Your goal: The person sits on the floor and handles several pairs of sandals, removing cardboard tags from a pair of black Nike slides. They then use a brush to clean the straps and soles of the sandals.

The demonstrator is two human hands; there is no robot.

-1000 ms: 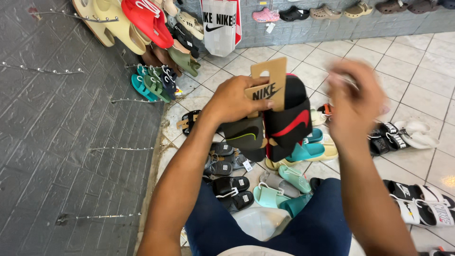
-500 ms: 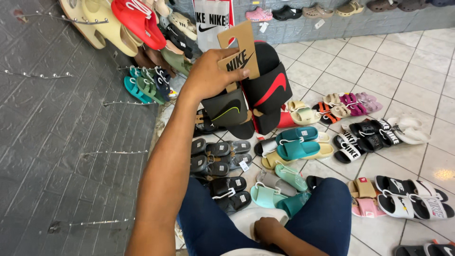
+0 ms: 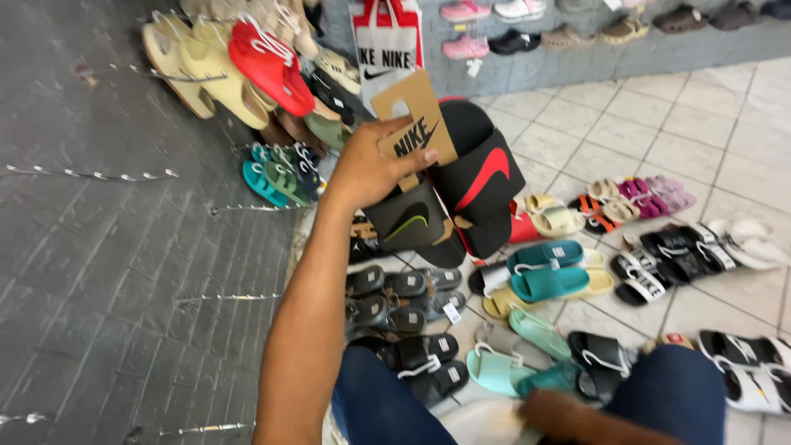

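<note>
Up in the air, above the slides lying on the tiled floor [image 3: 709, 107], our left hand [image 3: 367, 169] closes its grip on a pair of black slides [image 3: 461, 189] with a brown cardboard hanger [image 3: 412, 115]; one carries a red mark. Our right hand [image 3: 548, 408] is low between our knees; its grip we cannot tell.

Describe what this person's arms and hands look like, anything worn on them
Both arms are bare: no sleeve, glove, watch or bracelet shows. The left hand and its forearm are uncovered right down the frame. Only part of the right forearm shows at the bottom edge, also uncovered; the right hand is out of view.
</note>
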